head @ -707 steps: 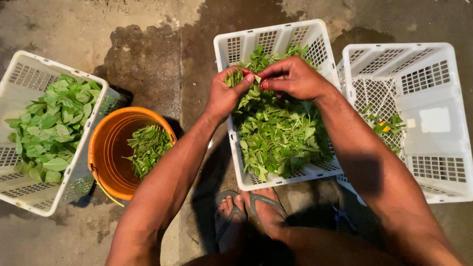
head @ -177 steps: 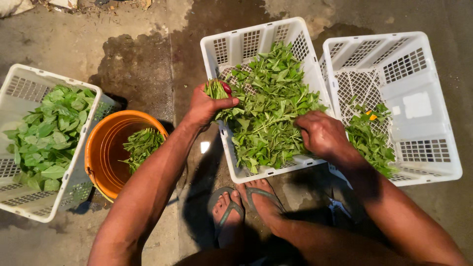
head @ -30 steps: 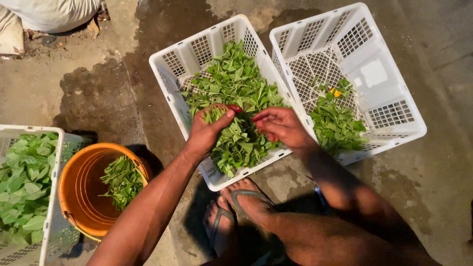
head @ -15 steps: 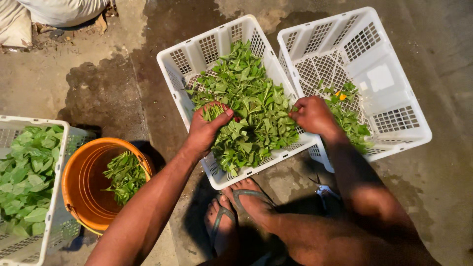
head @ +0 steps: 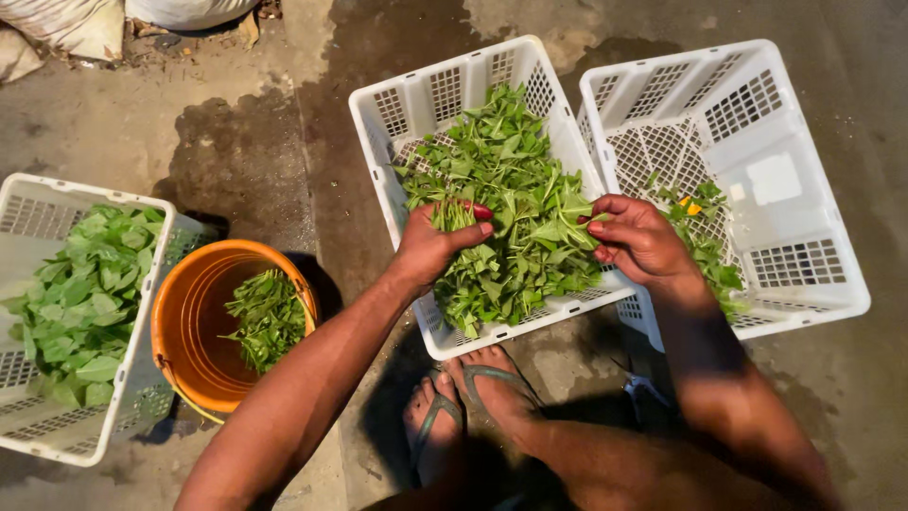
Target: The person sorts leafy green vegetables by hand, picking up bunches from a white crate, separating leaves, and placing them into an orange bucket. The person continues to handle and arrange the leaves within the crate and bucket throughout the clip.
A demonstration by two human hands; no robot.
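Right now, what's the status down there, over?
Left hand shut on a bunch of leafy stems. Right hand pinching greens at the middle crate. Orange bucket to the left; nothing blocking either grip.

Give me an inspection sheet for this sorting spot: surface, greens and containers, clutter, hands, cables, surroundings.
Surface: concrete floor, wet patches.
Job's things: middle crate heaped with leafy stems; right crate holds a few greens.
Clutter: orange bucket with stems; left crate of broad leaves.
Hands: left hand grips a bunch; right hand pinches leaves.
Cables: nothing seen.
Surroundings: sacks at top left.
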